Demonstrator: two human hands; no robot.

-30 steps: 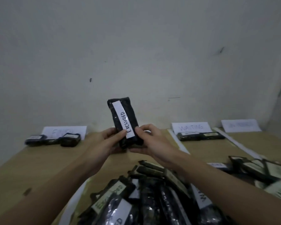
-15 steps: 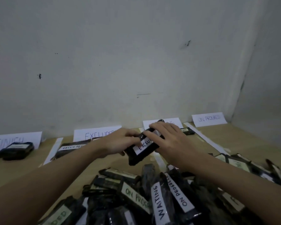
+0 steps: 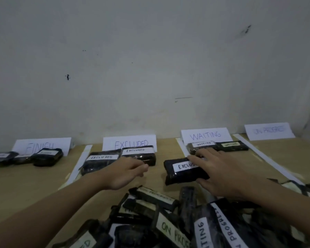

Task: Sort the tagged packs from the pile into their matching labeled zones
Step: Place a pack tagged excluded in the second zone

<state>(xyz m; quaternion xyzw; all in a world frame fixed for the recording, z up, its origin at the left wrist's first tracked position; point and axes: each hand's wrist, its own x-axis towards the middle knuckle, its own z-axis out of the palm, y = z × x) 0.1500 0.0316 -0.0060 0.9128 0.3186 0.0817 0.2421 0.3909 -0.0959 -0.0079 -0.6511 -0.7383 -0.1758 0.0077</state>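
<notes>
Nearest me, the heap of black plastic-wrapped packs with white handwritten tags (image 3: pixel 183 222) awaits sorting on the tan wooden bench (image 3: pixel 25 183). My left hand (image 3: pixel 125 174) hovers above the bench with relaxed fingers, holding nothing. My right hand (image 3: pixel 220 174) grips the black pack tagged EXCLUDED (image 3: pixel 183 170), thumb below, fingers over its top. It sits in the Excluded zone, long axis left to right, tag upward and readable, matching two earlier packs (image 3: pixel 120 158) before the white EXCLUDED paper sign (image 3: pixel 129 141).

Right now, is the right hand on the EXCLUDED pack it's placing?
Touching. The head view shows the right hand lying over the EXCLUDED pack, fingers across its top and label, thumb against its near edge.
</notes>
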